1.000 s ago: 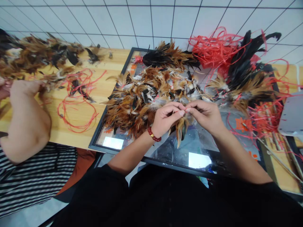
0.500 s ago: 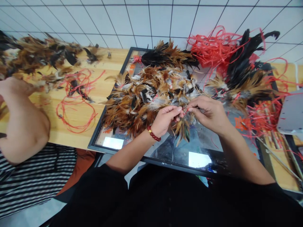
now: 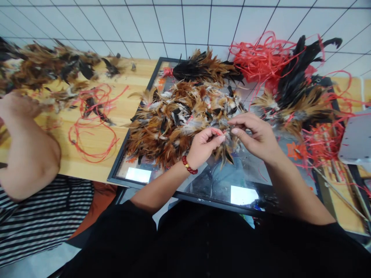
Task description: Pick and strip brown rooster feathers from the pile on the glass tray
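My left hand (image 3: 205, 146), with a beaded bracelet at its wrist, is closed in a pinch over the glass. A short bit of red plastic string (image 3: 216, 132) shows between its thumb and forefinger. Just past those fingertips is a small bunch of feathers (image 3: 227, 153), brown and dark; whether the pinch also holds it is unclear. To the right, my right hand (image 3: 255, 136) has thumb and forefinger apart, close to the bunch, with nothing visible between them. A heap of brown, white and black feather bunches (image 3: 171, 123) lies just behind and left of my hands.
A dark-framed glass panel (image 3: 185, 194) lies on the wooden table (image 3: 139, 73). Tangled red string (image 3: 257, 58) and long black feathers (image 3: 292, 73) lie back right. At left, a co-worker's arm (image 3: 29, 143) reaches towards more feathers (image 3: 43, 65) near looped red string (image 3: 92, 154).
My right thumb and forefinger have parted from their pinch and moved slightly away from my left fingertips. The small feather bunch has shifted a little. The co-worker's hand has moved slightly.
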A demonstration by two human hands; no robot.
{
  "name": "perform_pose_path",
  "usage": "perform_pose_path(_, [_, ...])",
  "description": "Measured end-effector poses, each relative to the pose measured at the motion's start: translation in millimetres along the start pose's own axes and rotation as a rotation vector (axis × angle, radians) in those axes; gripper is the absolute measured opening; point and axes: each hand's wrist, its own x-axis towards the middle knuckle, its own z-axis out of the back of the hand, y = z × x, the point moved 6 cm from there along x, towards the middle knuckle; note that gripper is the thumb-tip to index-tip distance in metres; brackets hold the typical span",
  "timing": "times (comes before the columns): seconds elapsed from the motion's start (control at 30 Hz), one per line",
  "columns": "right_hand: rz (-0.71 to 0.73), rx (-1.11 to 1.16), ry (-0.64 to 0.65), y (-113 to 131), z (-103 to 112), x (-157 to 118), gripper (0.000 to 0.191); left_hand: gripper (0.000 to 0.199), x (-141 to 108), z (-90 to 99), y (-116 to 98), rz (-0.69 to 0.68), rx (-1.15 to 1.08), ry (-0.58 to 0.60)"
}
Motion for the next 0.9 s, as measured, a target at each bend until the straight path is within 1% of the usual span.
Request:
perform_pose_path(0.07, [0.042,-0.010,0.054,2,-4,0,0.022,0.032,0,-0.3,1,0.010,-0.009,0.010])
perform_pose_path(0.13, [0.083,-0.009,0.098,6,-7,0,0.022,0.032,1,-0.6,-1,-0.014,0.024,0.018])
perform_pose_path(0.2, [0.085,0.002,0.152,7,-12,-2,0.023,0.032,1,-0.7,-2,-0.029,0.061,0.019])
perform_pose_path(0.3, [0.008,0.057,0.219,2,-17,-4,0.024,0.033,1,-1.1,-2,-0.021,0.046,0.018])
perform_pose_path(0.37, [-0.072,0.146,0.237,-6,-19,-5,0.020,0.033,1,-0.9,-2,-0.020,0.034,0.011])
perform_pose_path(0.43, [-0.173,0.270,0.218,-16,-21,-6,0.015,0.032,0,0.3,-2,-0.028,0.042,-0.011])
perform_pose_path(0.5, [-0.276,0.386,0.169,-26,-24,-7,0.015,0.030,0,2.2,-2,-0.042,0.046,-0.039])
perform_pose_path(0.6, [-0.374,0.493,0.089,-36,-30,-7,0.016,0.026,-1,3.4,-3,-0.099,0.097,-0.055])
perform_pose_path(0.7, [-0.366,0.523,0.022,-36,-34,-7,0.016,0.022,-3,1.0,-13,-0.252,0.273,-0.035])
perform_pose_path(0.8, [-0.298,0.464,-0.006,-31,-35,-8,0.015,0.019,-6,-5.6,-24,-0.423,0.458,0.035])
perform_pose_path(0.9, [-0.211,0.354,-0.011,-26,-30,-9,0.016,0.018,-7,-9.6,-29,-0.497,0.553,0.106])
